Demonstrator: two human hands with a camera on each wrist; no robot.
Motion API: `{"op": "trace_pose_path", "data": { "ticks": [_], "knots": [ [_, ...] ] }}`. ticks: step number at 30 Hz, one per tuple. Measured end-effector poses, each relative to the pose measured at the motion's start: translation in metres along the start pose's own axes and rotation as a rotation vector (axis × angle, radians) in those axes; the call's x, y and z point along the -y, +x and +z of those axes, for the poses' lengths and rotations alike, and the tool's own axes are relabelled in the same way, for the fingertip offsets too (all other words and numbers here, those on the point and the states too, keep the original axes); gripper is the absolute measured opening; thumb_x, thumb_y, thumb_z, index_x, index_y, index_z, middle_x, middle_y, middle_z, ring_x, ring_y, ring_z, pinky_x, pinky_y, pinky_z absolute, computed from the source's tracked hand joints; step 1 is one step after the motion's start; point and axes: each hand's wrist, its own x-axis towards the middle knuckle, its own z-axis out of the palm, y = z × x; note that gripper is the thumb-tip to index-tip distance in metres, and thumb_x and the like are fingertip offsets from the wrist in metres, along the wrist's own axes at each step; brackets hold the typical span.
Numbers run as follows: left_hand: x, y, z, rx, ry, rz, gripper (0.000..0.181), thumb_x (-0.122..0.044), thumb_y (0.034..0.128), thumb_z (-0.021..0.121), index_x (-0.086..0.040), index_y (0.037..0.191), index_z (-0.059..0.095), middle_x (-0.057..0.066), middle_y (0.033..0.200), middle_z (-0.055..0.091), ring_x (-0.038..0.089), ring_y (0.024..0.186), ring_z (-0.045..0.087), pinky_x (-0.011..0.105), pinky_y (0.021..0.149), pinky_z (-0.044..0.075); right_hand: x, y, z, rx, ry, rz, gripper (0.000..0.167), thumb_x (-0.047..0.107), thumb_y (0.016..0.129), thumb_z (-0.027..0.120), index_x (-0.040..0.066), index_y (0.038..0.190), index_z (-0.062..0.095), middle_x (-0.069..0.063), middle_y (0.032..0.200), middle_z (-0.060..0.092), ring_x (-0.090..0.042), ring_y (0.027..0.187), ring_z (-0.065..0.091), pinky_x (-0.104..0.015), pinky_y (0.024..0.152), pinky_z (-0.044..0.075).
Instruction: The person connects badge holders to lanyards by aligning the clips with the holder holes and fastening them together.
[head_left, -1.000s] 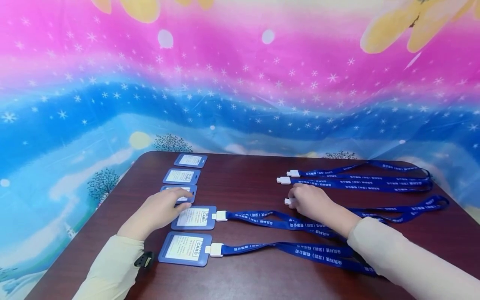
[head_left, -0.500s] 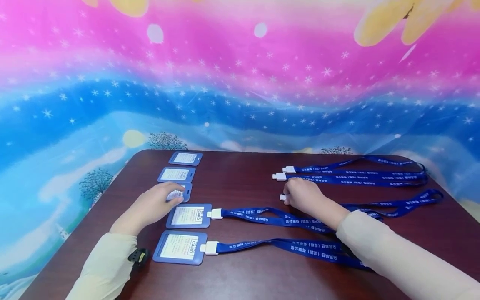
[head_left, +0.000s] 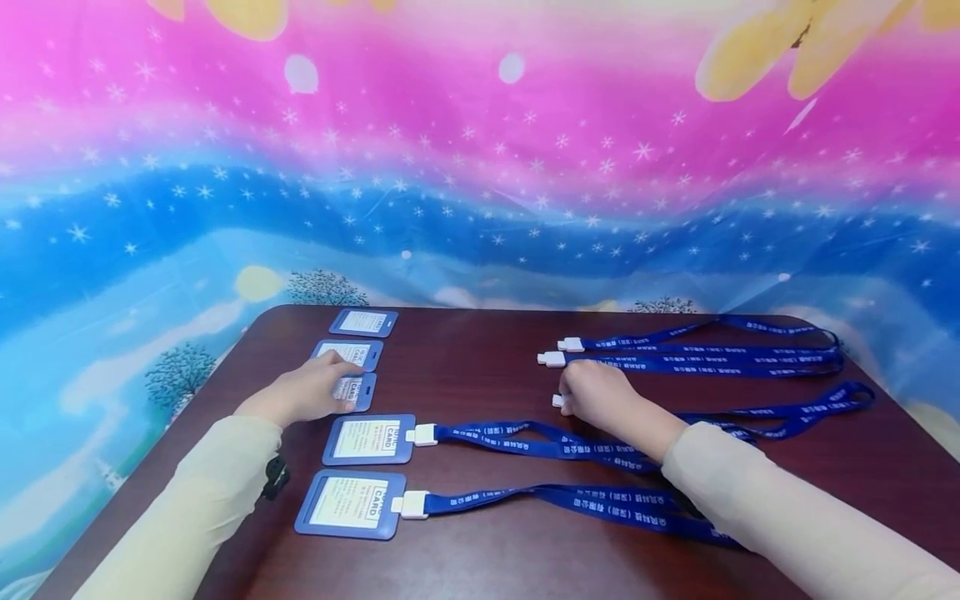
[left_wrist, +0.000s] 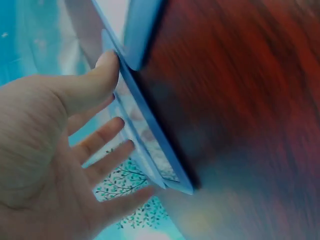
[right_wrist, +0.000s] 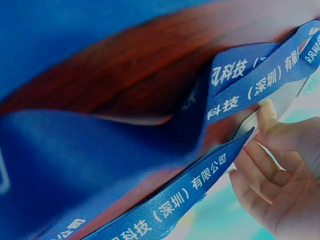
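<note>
My left hand spans the third blue badge holder from the front, on the left of the table. Its thumb and index finger hold the holder by its near and far edges, while the other fingers stay fairly straight in the left wrist view. My right hand pinches the white clip of a blue printed lanyard. That lanyard's strap runs out from under the fingers in the right wrist view. Holder and clip are apart, with bare wood between them.
Nearer me, two badge holders are joined to lanyards lying across the dark wooden table. Two loose badge holders lie farther back on the left. Two loose lanyards lie at the back right. A patterned cloth hangs behind.
My left hand has shifted back and left, from hovering over the third holder to holding its edges. The right hand keeps pinching the clip in about the same place. The view has shifted slightly.
</note>
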Motion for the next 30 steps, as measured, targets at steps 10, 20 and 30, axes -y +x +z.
{"op": "trace_pose_path", "data": {
  "ticks": [10,20,30],
  "knots": [
    [0.0,0.001,0.003,0.011,0.017,0.005,0.062,-0.029,0.091,0.073,-0.006,0.144,0.051,0.024,0.135,0.047,0.043,0.123,0.047,0.062,0.095,0.044,0.0,0.0,-0.002,0.006,0.003,0.002,0.009,0.012,0.082,0.082,0.006,0.085,0.076,-0.005,0.083,0.069,-0.019,0.072,0.064,-0.039,0.07,0.058],
    [-0.024,0.008,0.01,-0.03,0.065,0.048,0.056,-0.032,0.0892,0.075,-0.012,0.139,0.058,0.021,0.137,0.051,0.041,0.123,0.051,0.061,0.097,0.044,-0.001,-0.002,-0.002,0.001,0.02,-0.012,0.009,0.01,0.081,0.082,0.005,0.084,0.075,-0.005,0.082,0.068,-0.018,0.07,0.064,-0.037,0.068,0.058],
    [-0.052,0.019,0.017,-0.026,0.063,0.104,0.054,-0.033,0.0894,0.075,-0.012,0.136,0.06,0.012,0.12,0.055,0.029,0.105,0.054,0.051,0.095,0.048,0.0,-0.004,0.0,0.0,-0.012,-0.021,0.009,0.012,0.083,0.081,0.005,0.086,0.076,-0.004,0.081,0.065,-0.019,0.074,0.064,-0.038,0.071,0.058]
  ]
}}
